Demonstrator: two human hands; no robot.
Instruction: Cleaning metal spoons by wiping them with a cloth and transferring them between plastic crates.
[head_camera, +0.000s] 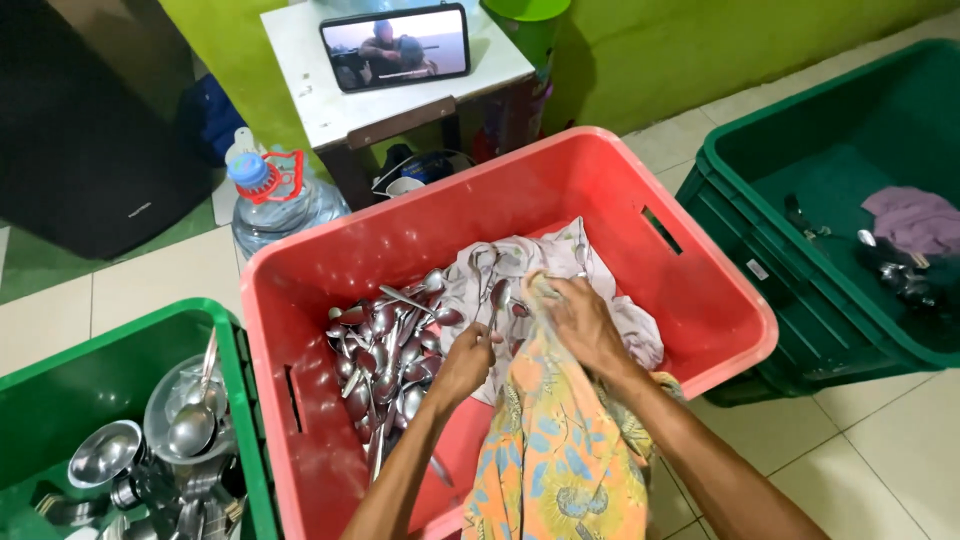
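We are wiping spoons dry, it seems. Our left hand pinches a spoon over the red crate. Our right hand presses its fingers into the flowery cloth. Next we likely need to rub gently and hold tight.
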